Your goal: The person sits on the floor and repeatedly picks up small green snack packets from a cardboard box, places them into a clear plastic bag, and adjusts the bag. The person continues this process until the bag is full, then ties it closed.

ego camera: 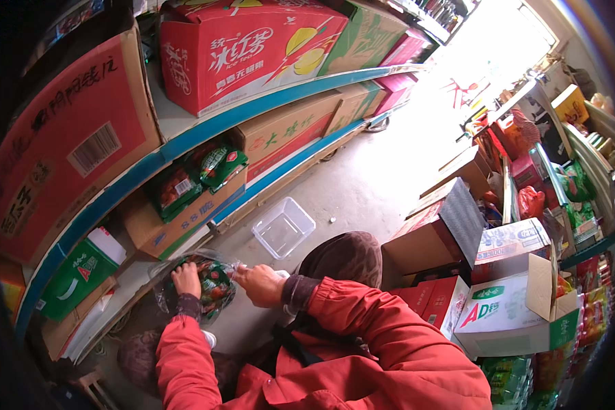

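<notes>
A clear plastic bag [218, 287] holding green and red snack packets lies low before me, beside the bottom shelf. My left hand [186, 280] reaches into the bag's left side and rests on the packets; whether its fingers grip one cannot be told. My right hand [260, 285] pinches the bag's edge on the right. Just beyond, an open clear plastic box [284, 228] rests on the floor. More green and red packets [218, 163] lie on a cardboard carton [156, 230] on the lower shelf.
Shelves with a blue edge [225, 125] run along the left, bearing a red iced tea carton [251, 56] and a green carton [84, 271]. On the right stand stacked cartons, among them a white one with open flaps [507, 312] and a brown one [430, 230]. My knee [346, 256] is near the clear box.
</notes>
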### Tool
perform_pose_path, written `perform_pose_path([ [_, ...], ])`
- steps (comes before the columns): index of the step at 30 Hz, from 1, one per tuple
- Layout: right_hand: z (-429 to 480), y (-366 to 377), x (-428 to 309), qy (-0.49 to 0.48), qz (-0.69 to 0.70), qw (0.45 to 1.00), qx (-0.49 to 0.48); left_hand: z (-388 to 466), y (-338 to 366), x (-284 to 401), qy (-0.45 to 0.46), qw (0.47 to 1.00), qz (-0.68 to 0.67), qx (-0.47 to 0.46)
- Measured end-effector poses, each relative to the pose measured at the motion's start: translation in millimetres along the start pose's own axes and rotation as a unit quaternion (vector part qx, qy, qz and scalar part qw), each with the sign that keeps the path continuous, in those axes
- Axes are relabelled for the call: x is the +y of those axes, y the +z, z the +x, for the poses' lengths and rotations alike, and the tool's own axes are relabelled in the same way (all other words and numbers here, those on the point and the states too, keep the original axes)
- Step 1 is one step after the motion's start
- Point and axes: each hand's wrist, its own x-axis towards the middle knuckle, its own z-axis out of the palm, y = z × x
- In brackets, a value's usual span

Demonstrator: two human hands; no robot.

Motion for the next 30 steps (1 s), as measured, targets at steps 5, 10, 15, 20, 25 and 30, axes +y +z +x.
perform_pose_path([
  [5,3.7,-2.8,-1.6,0.002,-0.008,1.0,-0.014,2.1,16.9,-15.5,-0.053,0.998,-0.003,-0.035],
  [10,6.1,-3.4,-2.3,0.003,0.011,1.0,-0.017,3.4,18.3,-21.2,-0.045,0.998,-0.039,-0.034],
  [15,7.3,-1.0,0.0,-0.003,-0.001,1.0,-0.024,9.2,25.9,-27.3,-0.062,0.995,-0.059,-0.052],
  [20,7.3,3.6,3.3,-0.012,-0.017,0.999,-0.041,5.2,40.4,-33.9,-0.063,0.994,-0.086,-0.017],
  [25,5.5,3.5,2.9,-0.017,-0.007,0.999,-0.031,7.7,39.3,-37.1,-0.074,0.989,-0.112,-0.068],
  [30,2.4,-2.8,-0.4,-0.034,-0.003,0.999,-0.006,8.8,17.6,-31.9,-0.116,0.971,-0.172,-0.123],
])
